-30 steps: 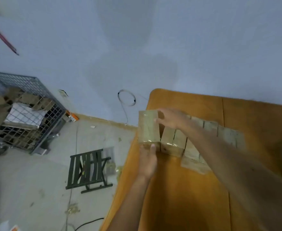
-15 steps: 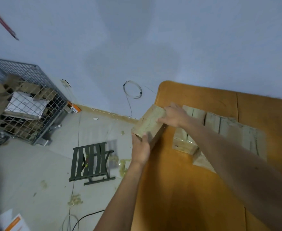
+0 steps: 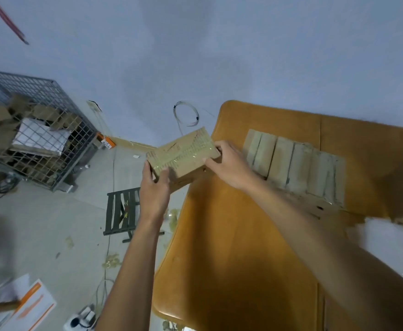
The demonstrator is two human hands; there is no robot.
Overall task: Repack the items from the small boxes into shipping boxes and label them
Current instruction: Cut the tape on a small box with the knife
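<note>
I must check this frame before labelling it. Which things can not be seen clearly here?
- Head view: contents of the taped small box are hidden by its closed cardboard; left hand and right hand cover its ends.
- Printing on the box: too blurred to read.
- White object: blurred, cut off by the right edge.

wire cage [image 3: 52, 130], folding stool [image 3: 123, 212]

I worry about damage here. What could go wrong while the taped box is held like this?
1. Both hands, left and right, hold the taped box beyond the table edge; a slipped grip likely drops it to the floor.
2. Swinging it back might knock the row of boxes.
</note>
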